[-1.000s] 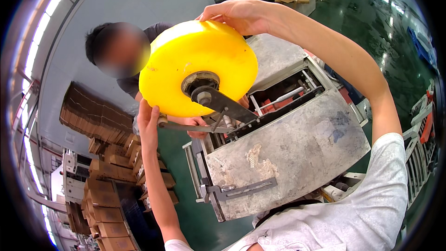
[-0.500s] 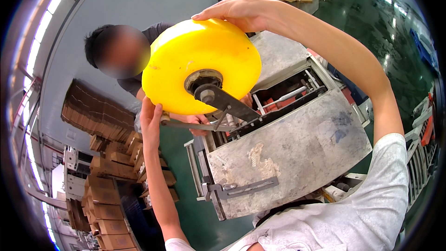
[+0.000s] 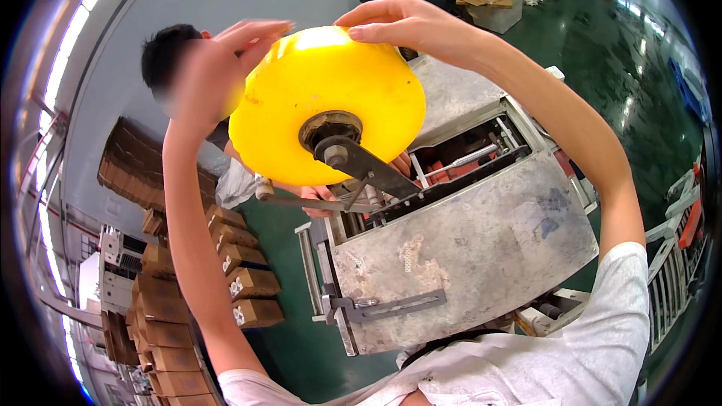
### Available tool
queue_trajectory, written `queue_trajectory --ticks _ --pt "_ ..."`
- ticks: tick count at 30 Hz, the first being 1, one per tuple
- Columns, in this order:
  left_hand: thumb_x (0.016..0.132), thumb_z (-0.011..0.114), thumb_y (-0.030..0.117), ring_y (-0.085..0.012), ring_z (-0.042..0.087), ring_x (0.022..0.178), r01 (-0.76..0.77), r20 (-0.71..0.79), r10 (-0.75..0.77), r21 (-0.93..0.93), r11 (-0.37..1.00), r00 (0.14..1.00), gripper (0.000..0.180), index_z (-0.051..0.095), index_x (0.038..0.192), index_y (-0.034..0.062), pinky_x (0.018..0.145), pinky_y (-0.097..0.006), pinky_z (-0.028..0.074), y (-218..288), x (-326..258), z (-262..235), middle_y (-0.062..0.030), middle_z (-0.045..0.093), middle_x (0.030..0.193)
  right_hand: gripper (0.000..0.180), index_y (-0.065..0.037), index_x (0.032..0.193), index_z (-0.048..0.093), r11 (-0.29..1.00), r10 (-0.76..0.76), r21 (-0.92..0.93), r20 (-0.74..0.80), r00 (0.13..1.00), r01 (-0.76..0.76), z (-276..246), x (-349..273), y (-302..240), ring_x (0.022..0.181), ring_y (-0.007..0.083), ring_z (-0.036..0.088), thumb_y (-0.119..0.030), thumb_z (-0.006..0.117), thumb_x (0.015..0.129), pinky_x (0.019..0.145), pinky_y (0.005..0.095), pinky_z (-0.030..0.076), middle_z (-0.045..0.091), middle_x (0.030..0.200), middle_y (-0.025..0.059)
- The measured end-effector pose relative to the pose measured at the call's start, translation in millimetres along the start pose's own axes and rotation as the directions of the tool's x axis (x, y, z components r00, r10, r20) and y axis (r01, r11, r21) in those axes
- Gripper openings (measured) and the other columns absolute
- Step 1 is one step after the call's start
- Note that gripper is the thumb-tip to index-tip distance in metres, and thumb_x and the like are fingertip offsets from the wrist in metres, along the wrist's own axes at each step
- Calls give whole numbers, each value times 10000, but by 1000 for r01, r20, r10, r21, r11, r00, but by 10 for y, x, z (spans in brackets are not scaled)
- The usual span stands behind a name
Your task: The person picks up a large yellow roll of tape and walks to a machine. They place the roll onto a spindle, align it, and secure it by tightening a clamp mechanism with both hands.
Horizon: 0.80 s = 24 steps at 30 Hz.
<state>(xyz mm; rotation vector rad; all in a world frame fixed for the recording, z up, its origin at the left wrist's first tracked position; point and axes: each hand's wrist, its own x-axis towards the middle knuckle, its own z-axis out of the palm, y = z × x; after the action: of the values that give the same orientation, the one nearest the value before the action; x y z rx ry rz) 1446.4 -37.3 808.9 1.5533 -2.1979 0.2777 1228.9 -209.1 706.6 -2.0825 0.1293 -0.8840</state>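
Note:
A large glossy yellow roll (image 3: 286, 120) with a dark core is mounted on a flat metal arm (image 3: 380, 169) with a bolt at its centre. My right hand (image 3: 410, 26) lies over the roll's top rim, its fingers stretched out and touching it. My left hand (image 3: 226, 60), somewhat blurred, is raised at the upper left of the rim with fingers extended toward the top. Whether its fingertips touch the surface I cannot tell. Below the roll, a thin metal bar (image 3: 297, 200) with a round end sticks out to the left.
The arm rises from a machine with a worn metal top (image 3: 481, 233). Behind the roll a co-worker bends close, a hand (image 3: 320, 199) under it. A grey bracket (image 3: 398, 307) sits at the machine's near edge. Cardboard boxes (image 3: 169, 301) stack on the left.
My left hand has moved up from the roll's lower left edge to its upper left rim. My right hand has shifted slightly right along the top. The roll stays on its arm.

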Motion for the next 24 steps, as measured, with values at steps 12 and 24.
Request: queue_trajectory --ticks 12,24 --pt "779 741 27 -206 544 1115 -604 490 384 448 659 782 454 671 1210 151 967 -270 494 335 680 -89 -25 608 1170 762 45 1201 602 932 -3 -363 52 999 21 7 -185 36 955 264 676 -526 806 739 888 328 532 689 1043 175" --pt "803 771 151 -179 637 906 -768 711 292 612 191 639 124 731 917 123 824 -289 523 385 1031 201 -25 687 885 739 68 1132 606 888 43 -460 57 997 -12 -9 -202 -159 950 328 671 -489 837 706 865 360 541 686 1031 209"
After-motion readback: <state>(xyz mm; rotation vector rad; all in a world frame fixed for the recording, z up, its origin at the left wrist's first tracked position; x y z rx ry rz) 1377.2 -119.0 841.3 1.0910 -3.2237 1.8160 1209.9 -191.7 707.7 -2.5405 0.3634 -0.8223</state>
